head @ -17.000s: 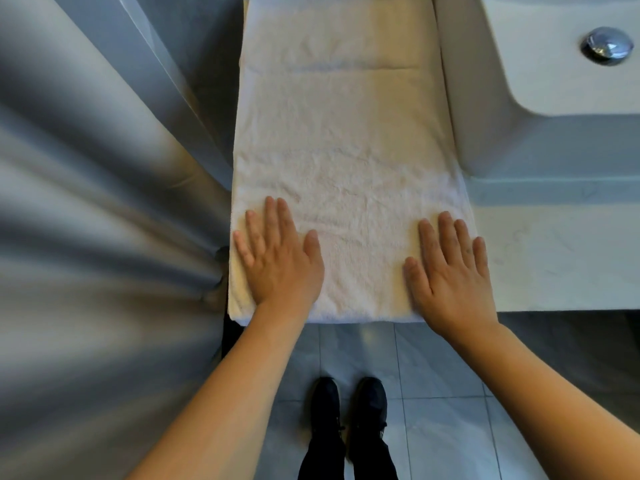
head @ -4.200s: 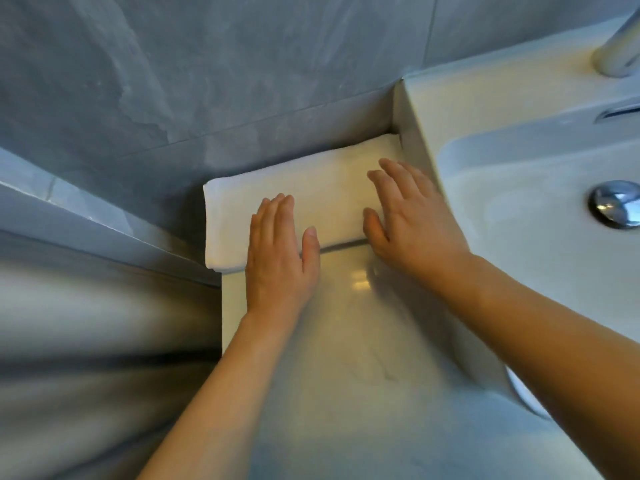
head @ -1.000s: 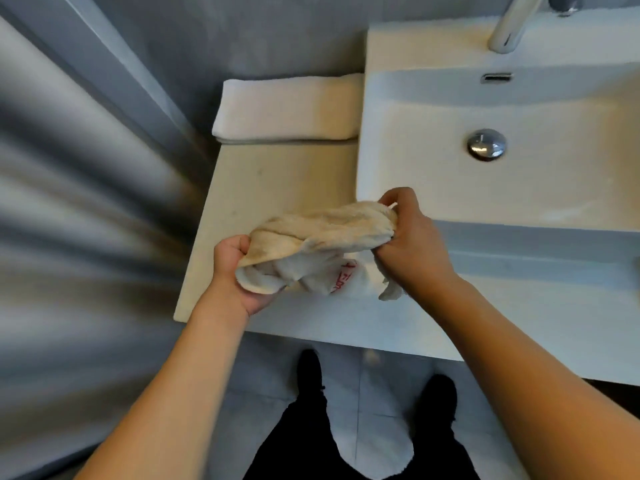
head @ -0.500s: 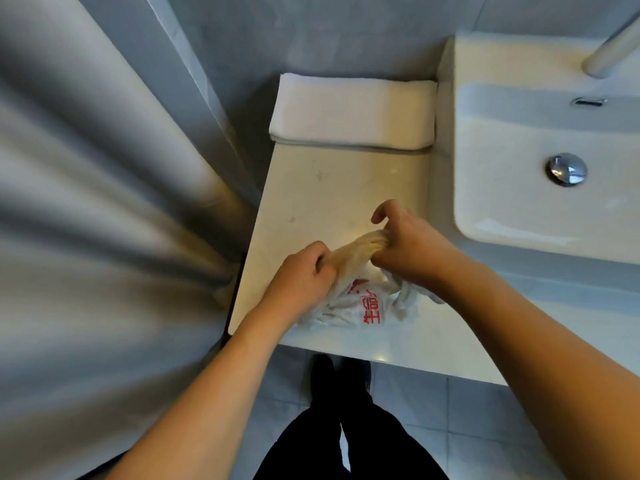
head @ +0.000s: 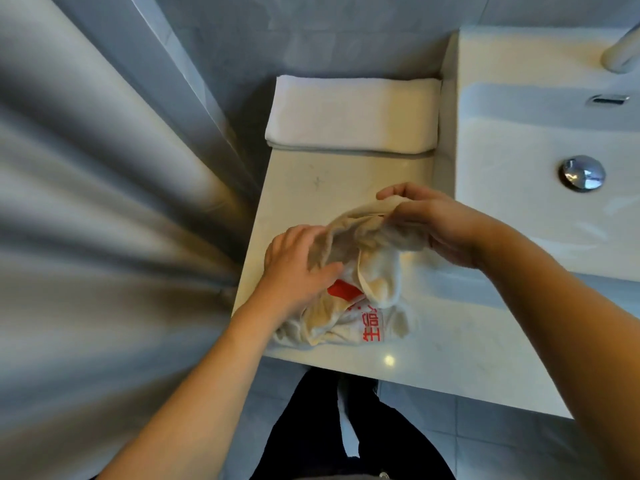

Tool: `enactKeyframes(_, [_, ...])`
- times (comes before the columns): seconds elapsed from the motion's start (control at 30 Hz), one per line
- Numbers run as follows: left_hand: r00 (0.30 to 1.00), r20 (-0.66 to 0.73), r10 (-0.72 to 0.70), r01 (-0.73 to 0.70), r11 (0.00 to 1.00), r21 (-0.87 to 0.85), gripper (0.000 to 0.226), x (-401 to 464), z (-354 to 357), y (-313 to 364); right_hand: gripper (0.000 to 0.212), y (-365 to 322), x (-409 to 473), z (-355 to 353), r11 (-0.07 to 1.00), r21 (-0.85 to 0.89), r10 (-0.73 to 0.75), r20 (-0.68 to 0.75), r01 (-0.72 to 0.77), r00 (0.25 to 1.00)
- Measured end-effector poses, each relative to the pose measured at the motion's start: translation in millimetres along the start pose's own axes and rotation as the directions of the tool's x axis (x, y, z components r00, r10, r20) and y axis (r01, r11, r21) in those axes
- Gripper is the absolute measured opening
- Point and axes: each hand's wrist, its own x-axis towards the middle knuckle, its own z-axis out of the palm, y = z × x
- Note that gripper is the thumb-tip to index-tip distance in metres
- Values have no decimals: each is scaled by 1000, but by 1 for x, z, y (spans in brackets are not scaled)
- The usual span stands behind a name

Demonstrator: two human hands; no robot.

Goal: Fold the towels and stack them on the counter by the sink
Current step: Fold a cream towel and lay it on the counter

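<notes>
A folded white towel [head: 351, 116] lies at the back of the pale counter [head: 346, 181], against the wall and left of the sink. Near the counter's front edge sits a crumpled cream towel with red printed characters [head: 367, 296]. My left hand [head: 294, 265] grips its left part, fingers curled into the cloth. My right hand [head: 433, 223] pinches a raised fold of the same towel, lifting it a little above the counter. The lower part of the towel rests on the counter.
A white sink basin [head: 540, 168] with a chrome drain [head: 583, 173] fills the right side; a tap base [head: 621, 50] shows at top right. A grey curtain [head: 104, 237] hangs close on the left. Grey tiled wall [head: 311, 39] stands behind.
The folded white towel was set at the back of the counter. Since then both hands brought a crumpled cream towel down onto the front of the counter and are working its folds apart.
</notes>
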Motion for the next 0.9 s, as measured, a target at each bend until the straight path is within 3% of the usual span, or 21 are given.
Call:
enactKeyframes(0.07, [999, 33, 10, -10, 1000, -4, 19, 10, 5, 1, 23, -12, 12, 0, 1000, 23, 3, -31, -2, 1000])
enactKeyframes(0.17, [995, 4, -97, 96, 977, -190, 15, 28, 1, -3, 19, -24, 28, 0, 997, 69, 41, -137, -32, 990])
enactKeyframes(0.23, [993, -63, -102, 79, 952, -297, 7, 39, -4, -9, 23, -26, 33, -3, 952, 290, 114, -21, -103, 993])
enactKeyframes(0.3, [998, -16, -58, 46, 909, -414, 26, 49, -7, -8, 16, -27, 38, -5, 890, 436, 61, 178, -135, 982])
enactKeyframes(0.37, [996, 85, -13, 47, 911, -410, 43, 61, -8, -4, 33, -23, 50, -10, 882, 457, 10, 226, -116, 974])
enactKeyframes(0.43, [994, 109, 7, 32, 936, -350, 28, 75, -6, 0, 58, -21, 62, -12, 896, 433, 42, 144, -101, 989])
enactKeyframes(0.47, [993, 118, -18, 56, 941, -333, 15, 82, -6, 2, 64, -18, 69, -13, 914, 395, 73, 77, -98, 994])
enactKeyframes(0.53, [990, 114, -87, 128, 895, -427, 17, 94, -7, 0, 62, -17, 76, -15, 952, 295, 107, -60, -85, 992])
enactKeyframes(0.57, [981, 98, -166, 193, 816, -545, 18, 100, -9, -1, 60, -15, 79, -17, 967, 241, 112, -127, -79, 986])
enactKeyframes(0.67, [889, 38, -457, 241, 395, -887, 12, 115, -23, -11, 53, -12, 87, -18, 988, -136, 27, -352, -79, 936])
enactKeyframes(0.7, [847, 12, -532, 233, 351, -907, 13, 118, -29, -18, 50, -11, 89, -17, 950, -298, -40, -408, -92, 912])
enactKeyframes(0.77, [788, -85, -610, 314, 517, -797, 13, 122, -37, -34, 45, -6, 92, -12, 846, -522, -168, -461, -113, 871])
enactKeyframes(0.83, [795, -88, -600, 443, 673, -593, 30, 123, -40, -49, 48, 8, 99, -4, 767, -610, -192, -516, -200, 835])
enactKeyframes(0.9, [792, 29, -609, 544, 684, -485, 50, 127, -42, -60, 58, 24, 106, 3, 738, -571, -96, -617, -360, 781])
